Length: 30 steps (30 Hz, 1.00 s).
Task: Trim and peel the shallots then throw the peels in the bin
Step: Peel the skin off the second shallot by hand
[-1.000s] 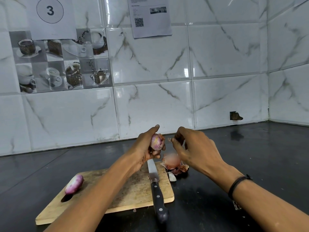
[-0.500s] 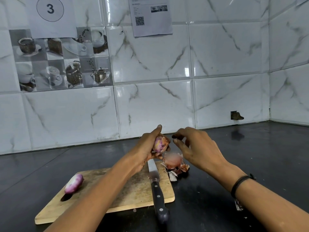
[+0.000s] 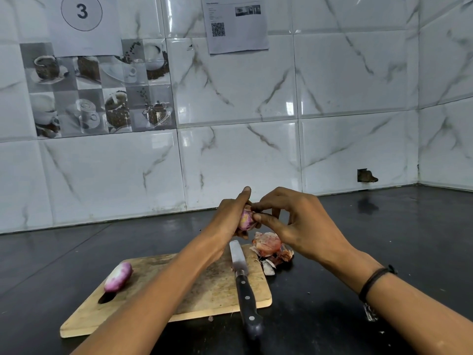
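Observation:
My left hand [image 3: 229, 219] holds a purple shallot [image 3: 246, 221] up above the far end of the wooden cutting board [image 3: 179, 290]. My right hand [image 3: 294, 221] pinches the skin at the shallot's top with thumb and forefinger. A peeled shallot [image 3: 118, 276] lies on the board's left side. A pile of reddish peels [image 3: 270, 248] sits on the black counter by the board's far right corner. A black-handled knife [image 3: 244, 288] lies along the board's right edge, its handle toward me.
The black counter [image 3: 384, 252] runs to a white marble-tile wall [image 3: 256, 124] behind and at the right corner. No bin is in view. Small scraps lie on the counter near the board's front edge.
My right hand moved left from a short gap onto the shallot and now pinches its skin. My left hand kept the shallot in about the same place.

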### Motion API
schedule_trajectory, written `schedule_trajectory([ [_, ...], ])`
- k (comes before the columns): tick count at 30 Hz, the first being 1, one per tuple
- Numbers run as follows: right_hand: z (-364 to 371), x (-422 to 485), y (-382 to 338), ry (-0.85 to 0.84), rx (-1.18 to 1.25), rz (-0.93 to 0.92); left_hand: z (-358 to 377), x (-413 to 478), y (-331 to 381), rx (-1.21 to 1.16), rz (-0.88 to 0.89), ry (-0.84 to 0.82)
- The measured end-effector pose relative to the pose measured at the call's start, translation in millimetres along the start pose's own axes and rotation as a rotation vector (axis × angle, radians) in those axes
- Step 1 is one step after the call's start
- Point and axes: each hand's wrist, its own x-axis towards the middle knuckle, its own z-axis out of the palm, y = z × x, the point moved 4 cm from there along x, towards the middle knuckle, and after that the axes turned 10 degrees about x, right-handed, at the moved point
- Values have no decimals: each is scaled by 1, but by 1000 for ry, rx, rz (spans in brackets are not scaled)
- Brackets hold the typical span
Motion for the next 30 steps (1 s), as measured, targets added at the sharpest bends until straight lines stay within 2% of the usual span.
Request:
schedule_trajectory([
  [13, -3, -4, -6, 73, 37, -44, -1, -2, -2, 12, -38, -8],
  [18, 2, -4, -6, -5, 75, -41, -2, -1, -4, 7, -78, 2],
  [30, 8, -5, -11, -183, 249, 105, 0, 3, -12, -159, -144, -38],
])
